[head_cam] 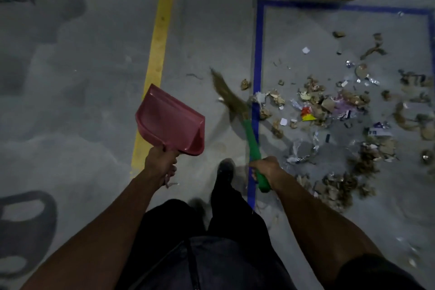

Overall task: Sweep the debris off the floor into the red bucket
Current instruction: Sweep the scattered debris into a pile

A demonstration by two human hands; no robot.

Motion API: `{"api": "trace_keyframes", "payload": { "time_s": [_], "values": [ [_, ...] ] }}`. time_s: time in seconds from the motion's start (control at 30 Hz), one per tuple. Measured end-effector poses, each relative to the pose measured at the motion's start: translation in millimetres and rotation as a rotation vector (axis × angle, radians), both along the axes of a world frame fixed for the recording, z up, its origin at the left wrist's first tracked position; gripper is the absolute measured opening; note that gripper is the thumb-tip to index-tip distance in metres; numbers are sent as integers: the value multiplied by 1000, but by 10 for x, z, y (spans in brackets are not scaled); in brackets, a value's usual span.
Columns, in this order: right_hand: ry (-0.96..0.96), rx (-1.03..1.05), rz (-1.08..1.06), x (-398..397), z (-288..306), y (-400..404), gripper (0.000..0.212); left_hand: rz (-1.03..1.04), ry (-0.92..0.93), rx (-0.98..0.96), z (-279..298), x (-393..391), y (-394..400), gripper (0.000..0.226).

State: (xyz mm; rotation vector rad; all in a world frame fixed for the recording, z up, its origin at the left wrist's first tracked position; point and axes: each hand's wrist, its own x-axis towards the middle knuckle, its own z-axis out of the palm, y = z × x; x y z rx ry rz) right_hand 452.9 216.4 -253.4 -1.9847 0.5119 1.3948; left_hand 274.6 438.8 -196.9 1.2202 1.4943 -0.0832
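Left hand (162,165) gripped the red dustpan (170,122) at centre frame, fingers curled round its handle. Right hand (267,168) clutched the green broom (253,146), bristles left of the blue tape (256,54). Debris (329,110) lay scattered at right; no bucket in sight. A hard flick risked flinging scraps wider.
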Motion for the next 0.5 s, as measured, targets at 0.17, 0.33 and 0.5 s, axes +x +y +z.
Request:
{"api": "trace_keyframes", "payload": {
  "time_s": [0.17,0.33,0.5],
  "values": [
    [44,-29,-325,467,-66,65,14,-97,-3,-33,-91,481,381,16],
    [-59,-15,-553,662,7,293,14,-248,5,-46,-261,860,838,13],
    [-207,-32,-564,264,144,779,16,-424,29,-56,-359,1173,1310,14]
  ]
}}
